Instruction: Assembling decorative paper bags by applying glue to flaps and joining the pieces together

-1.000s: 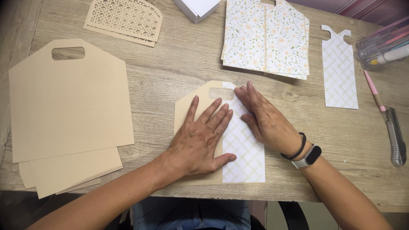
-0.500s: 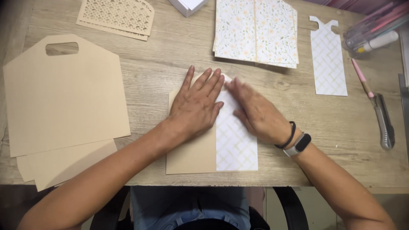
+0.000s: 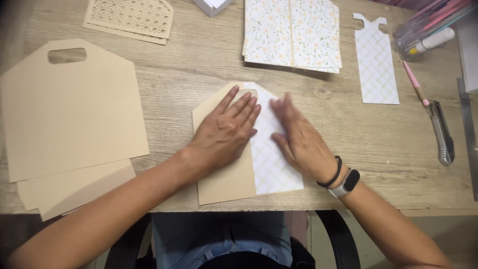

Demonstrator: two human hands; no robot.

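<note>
Left hand: the left hand (image 3: 226,132) lies flat, palm down, fingers spread and pointing away from the person and a little to the right. It grips nothing; it presses on the tan card panel (image 3: 224,174).
Right hand: the right hand (image 3: 298,142) lies flat too, fingers together, pointing away and a little to the left, pressing the white patterned paper strip (image 3: 271,167). It is open, with nothing clasped. A smartwatch (image 3: 347,183) and a dark band (image 3: 332,174) sit on its wrist.
Card panel: a small tan piece with a peaked top and a handle slot (image 3: 247,91) just past the left fingertips. Its long axis runs from the near table edge away from the person, with the peak pointing away.
Paper strip: it lies on the right half of the panel, under both hands, along the same long axis.
Left of the hands: well apart, a stack of larger tan panels (image 3: 69,114) with their own handle cut-out, peak pointing away.
Beyond the hands: a tan lattice-cut panel (image 3: 130,17) and floral paper sheets (image 3: 291,32).
Right of the hands: another lattice-print strip (image 3: 376,62), then a pink tool (image 3: 414,82) and a utility knife (image 3: 443,132).
Container: a clear plastic case (image 3: 428,22) at the far right holds pens; one white marker shows, the rest are too blurred to tell.
Surface: a wooden table (image 3: 174,89).
</note>
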